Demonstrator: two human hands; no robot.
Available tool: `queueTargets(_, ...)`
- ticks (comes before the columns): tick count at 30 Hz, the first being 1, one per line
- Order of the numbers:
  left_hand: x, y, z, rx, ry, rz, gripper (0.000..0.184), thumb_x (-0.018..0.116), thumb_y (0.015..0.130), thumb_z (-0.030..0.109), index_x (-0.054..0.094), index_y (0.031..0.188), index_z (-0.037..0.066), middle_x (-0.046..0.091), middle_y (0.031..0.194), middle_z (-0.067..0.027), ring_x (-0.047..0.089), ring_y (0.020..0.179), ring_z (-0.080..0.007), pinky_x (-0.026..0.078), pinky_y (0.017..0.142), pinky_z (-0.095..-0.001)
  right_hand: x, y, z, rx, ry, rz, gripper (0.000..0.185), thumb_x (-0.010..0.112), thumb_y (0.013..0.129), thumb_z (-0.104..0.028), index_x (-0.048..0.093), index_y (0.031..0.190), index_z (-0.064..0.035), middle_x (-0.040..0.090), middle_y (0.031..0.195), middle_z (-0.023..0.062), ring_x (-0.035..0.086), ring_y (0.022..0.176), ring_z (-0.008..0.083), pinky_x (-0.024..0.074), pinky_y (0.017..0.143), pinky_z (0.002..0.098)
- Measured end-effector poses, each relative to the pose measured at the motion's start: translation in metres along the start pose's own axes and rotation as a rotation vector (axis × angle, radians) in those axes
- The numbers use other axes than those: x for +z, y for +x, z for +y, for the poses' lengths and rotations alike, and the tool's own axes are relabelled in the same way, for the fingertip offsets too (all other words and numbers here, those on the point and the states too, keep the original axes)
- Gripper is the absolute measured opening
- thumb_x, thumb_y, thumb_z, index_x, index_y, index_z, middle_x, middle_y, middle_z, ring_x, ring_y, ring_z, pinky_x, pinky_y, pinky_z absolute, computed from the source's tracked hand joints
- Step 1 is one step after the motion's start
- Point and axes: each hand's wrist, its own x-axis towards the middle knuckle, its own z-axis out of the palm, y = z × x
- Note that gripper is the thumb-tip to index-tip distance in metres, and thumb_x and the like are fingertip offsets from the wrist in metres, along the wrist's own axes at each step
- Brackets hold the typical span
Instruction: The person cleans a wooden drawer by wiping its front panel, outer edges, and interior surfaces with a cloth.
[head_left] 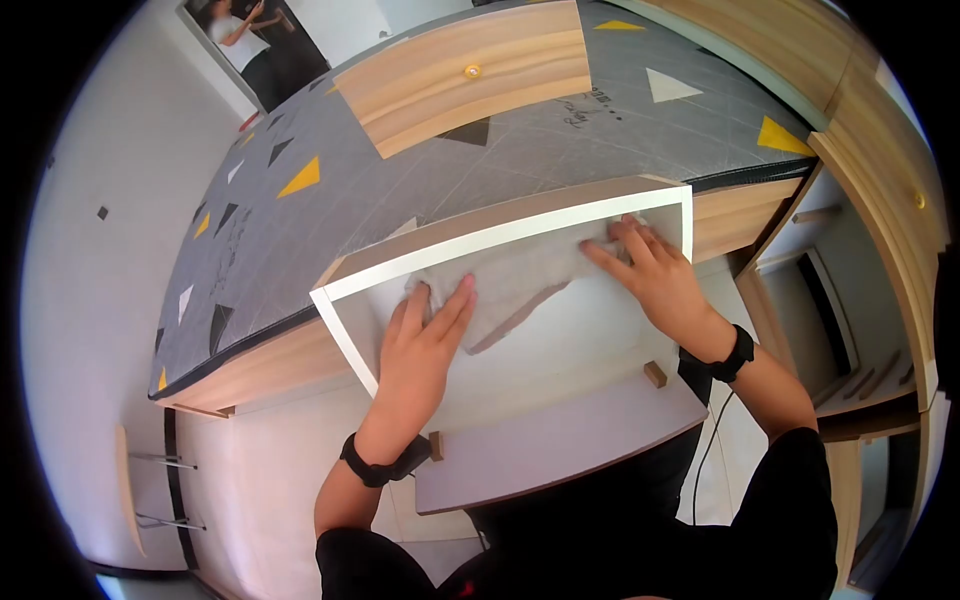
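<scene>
A white-edged drawer box stands tilted in front of me, leaning against the bed's edge. Inside it lies a thin grey cloth with a ragged lower edge. My left hand reaches into the box's left side, thumb and fingers on a bunched part of the cloth. At the right end my right hand grips another bunched part, fingers curled near the box's upper wall. A flat grey-lilac panel with small wooden blocks forms the side nearest my body.
A wood-grain drawer front with a yellow knob lies on the grey patterned mattress. Wooden cabinets with open compartments stand at right. A folding-legged board leans at left. A cable runs down beside me. A mirror shows a person.
</scene>
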Motion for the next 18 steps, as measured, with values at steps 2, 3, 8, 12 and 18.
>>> queueTargets(2, 0.000, -0.001, 0.001, 0.013, -0.024, -0.013, 0.062, 0.054, 0.073, -0.011, 0.062, 0.132, 0.006, 0.053, 0.148, 0.0001, 0.052, 0.119, -0.0406, 0.048, 0.099, -0.0464, 0.003, -0.006, 0.000, -0.012, 0.014, -0.013, 0.063, 0.054, 0.083, -0.001, 0.054, 0.141, -0.0235, 0.056, 0.122, 0.0126, 0.058, 0.124, 0.0326, 0.0553, 0.094, 0.0400)
queueTargets(3, 0.000, -0.002, 0.002, 0.036, -0.017, -0.029, 0.057, 0.056, 0.074, -0.008, 0.063, 0.130, 0.004, 0.053, 0.147, -0.0010, 0.052, 0.120, -0.0378, 0.048, 0.100, -0.0449, 0.003, -0.009, -0.001, -0.015, 0.044, -0.027, 0.061, 0.054, 0.083, 0.000, 0.055, 0.139, -0.0222, 0.056, 0.121, 0.0130, 0.058, 0.124, 0.0333, 0.0558, 0.093, 0.0389)
queueTargets(8, 0.007, -0.010, 0.009, 0.087, -0.052, -0.051, 0.050, 0.058, 0.076, -0.003, 0.064, 0.125, 0.001, 0.055, 0.145, -0.0019, 0.053, 0.119, -0.0320, 0.049, 0.098, -0.0405, -0.001, -0.017, -0.003, -0.033, 0.081, -0.045, 0.051, 0.060, 0.081, -0.002, 0.056, 0.129, -0.0179, 0.055, 0.119, 0.0151, 0.063, 0.118, 0.0349, 0.0584, 0.087, 0.0346)
queueTargets(12, 0.013, -0.018, 0.017, 0.109, -0.098, -0.113, 0.052, 0.057, 0.074, -0.004, 0.065, 0.126, 0.003, 0.057, 0.144, -0.0011, 0.055, 0.115, -0.0291, 0.051, 0.096, -0.0381, -0.004, -0.032, -0.013, -0.053, 0.120, -0.162, 0.040, 0.061, 0.080, -0.002, 0.056, 0.117, -0.0151, 0.055, 0.110, 0.0137, 0.062, 0.118, 0.0348, 0.0592, 0.078, 0.0340)
queueTargets(18, 0.021, -0.034, 0.022, 0.196, -0.158, -0.226, 0.055, 0.057, 0.074, -0.005, 0.065, 0.127, 0.005, 0.058, 0.143, 0.0013, 0.055, 0.110, -0.0267, 0.051, 0.091, -0.0355, -0.008, -0.061, -0.024, -0.157, 0.244, -0.404, 0.034, 0.064, 0.078, -0.003, 0.056, 0.111, -0.0124, 0.056, 0.109, 0.0134, 0.063, 0.113, 0.0339, 0.0586, 0.073, 0.0341)
